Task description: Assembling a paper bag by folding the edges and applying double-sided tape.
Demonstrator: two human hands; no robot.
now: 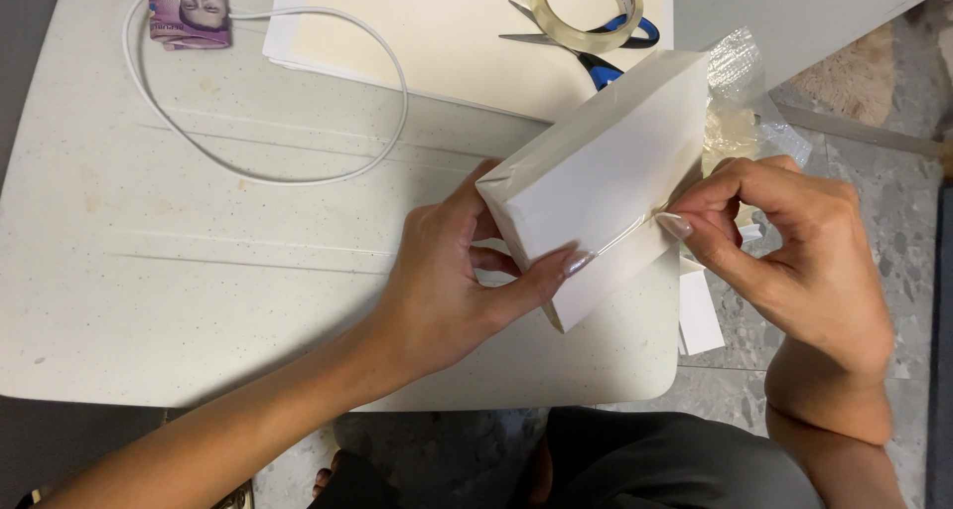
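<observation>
**White-wrapped box held tilted over the table**

Over the near edge of the pale speckled table [149, 271], a white paper-wrapped rectangular box [606, 161] is held tilted. From the head camera, the left hand [447, 290] grips its lower corner, thumb pressed on the front face. The right hand [794, 251] pinches what looks like a clear tape strip at the box's right edge. Behind lie a clear tape roll [586, 12], blue-handled scissors [596, 57] and a white cable [298, 176].

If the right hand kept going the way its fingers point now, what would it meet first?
The right hand points left with its fingertips already against the white wrapped box, at the tape strip. Going on, it would press into the box first.
</observation>
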